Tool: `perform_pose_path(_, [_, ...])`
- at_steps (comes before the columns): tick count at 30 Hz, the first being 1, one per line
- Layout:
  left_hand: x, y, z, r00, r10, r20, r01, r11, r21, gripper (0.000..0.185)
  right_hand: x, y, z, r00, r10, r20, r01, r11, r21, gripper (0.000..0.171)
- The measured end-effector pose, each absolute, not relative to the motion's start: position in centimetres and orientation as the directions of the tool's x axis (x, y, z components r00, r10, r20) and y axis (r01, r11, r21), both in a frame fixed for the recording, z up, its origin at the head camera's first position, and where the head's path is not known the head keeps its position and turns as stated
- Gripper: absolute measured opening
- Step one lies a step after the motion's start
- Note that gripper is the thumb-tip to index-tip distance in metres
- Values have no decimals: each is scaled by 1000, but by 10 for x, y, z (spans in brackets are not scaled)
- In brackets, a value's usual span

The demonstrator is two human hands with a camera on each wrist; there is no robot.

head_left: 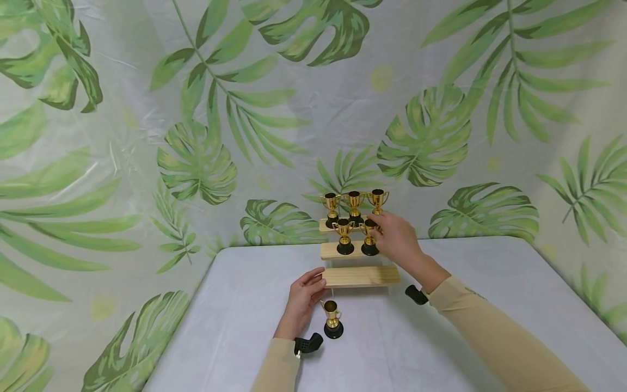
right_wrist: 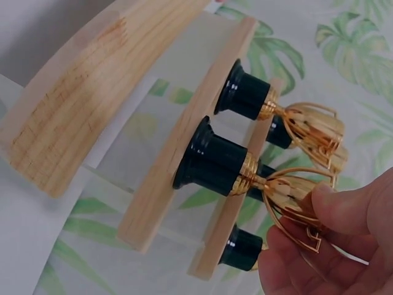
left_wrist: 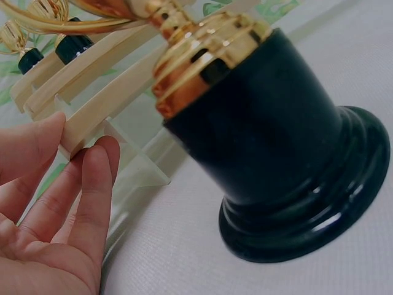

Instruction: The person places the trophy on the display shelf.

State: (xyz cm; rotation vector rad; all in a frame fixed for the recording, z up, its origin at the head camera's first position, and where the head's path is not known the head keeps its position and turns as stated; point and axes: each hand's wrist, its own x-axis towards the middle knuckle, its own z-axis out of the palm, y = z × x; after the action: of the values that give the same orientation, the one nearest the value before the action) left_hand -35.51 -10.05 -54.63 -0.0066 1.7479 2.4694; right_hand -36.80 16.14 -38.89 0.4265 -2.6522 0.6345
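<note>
My right hand point(head_left: 394, 237) grips the cup of a small gold trophy point(right_wrist: 212, 163), thumb on one side and fingers on the other. Its black base stands on the middle step point(right_wrist: 147, 215) of a three-step wooden display stand. Another trophy point(head_left: 345, 239) is to its left on that step. At the stand's lowest step point(head_left: 362, 276), my left hand point(head_left: 302, 296) pinches the left end, thumb against the wood point(left_wrist: 92, 120) and fingertips beneath. A further trophy point(head_left: 332, 321) stands on the table near my left wrist, looming large in the left wrist view.
Three trophies point(head_left: 354, 204) line the top step point(head_left: 324, 225) at the back. Clear supports point(left_wrist: 138, 157) hold up the wooden boards. A white cloth covers the table point(head_left: 245, 305), and a leaf-patterned sheet point(head_left: 274, 136) hangs behind.
</note>
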Motion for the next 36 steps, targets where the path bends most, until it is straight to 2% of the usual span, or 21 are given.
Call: perform_pose_path(36, [-354, -100, -545, -994, 85, -74, -98, -325, 941, 45, -376, 163, -389, -896, -187, 402, -361, 835, -416, 45])
